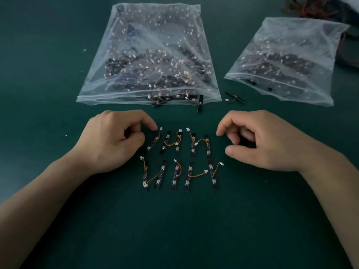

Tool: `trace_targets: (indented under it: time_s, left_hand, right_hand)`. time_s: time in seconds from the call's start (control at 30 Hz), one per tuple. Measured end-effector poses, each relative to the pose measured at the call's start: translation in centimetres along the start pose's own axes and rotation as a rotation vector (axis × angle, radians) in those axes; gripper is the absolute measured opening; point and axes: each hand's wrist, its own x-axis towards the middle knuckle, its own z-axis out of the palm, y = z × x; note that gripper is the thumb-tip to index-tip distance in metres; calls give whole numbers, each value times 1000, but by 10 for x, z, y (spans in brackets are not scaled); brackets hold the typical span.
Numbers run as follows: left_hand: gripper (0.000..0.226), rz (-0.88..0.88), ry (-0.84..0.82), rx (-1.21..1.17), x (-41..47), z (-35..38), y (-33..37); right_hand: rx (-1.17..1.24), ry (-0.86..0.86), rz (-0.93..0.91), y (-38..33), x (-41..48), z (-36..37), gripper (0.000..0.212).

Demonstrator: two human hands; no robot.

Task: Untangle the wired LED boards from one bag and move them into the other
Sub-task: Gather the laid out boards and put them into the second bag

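Between left hand [116, 140] and right hand [258, 140], on green table [194, 230]: LED boards [175, 176] in two rows, wires looping onto neighbours. Risk of dragging neighbour and re-tangling when lifting one. Left loosely curled, index tip at top-left connector [160, 128], gripping nothing. Right loosely curled, empty, beside top-right board.

Single head-worn wide-angle view, looking forward and steeply down, close over the green table [194, 230]

An electronics workbench: green mat [58, 55], bagged LED boards [149, 55], loose wires [310, 8].
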Motion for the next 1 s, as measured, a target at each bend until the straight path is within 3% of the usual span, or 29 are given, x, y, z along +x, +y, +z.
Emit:
trace_targets:
  time_s: [0.13,0.27,0.47,0.63,0.8,1.0]
  left_hand:
    - [43,61,-105,-59,1,-8,0]
    - [77,196,-316,-142,-1,-22,-6]
    - [81,331,-302,34,-4,-24,-10]
    - [103,343,-290,170,-6,-21,-10]
    - [74,341,-247,62,-5,-20,-11]
    - [61,321,-249,44,-6,-19,-9]
  right_hand:
    - [-118,-2,-6,-4,-4,0,24]
    - [-248,-10,-8,-11,-3,4,29]
    - [-273,-20,-16,-11,-6,3,32]
    - [-224,-14,6,-11,-6,3,38]
    - [-193,-32,24,-13,-5,3,50]
    - [-161,-47,48,-17,-5,3,67]
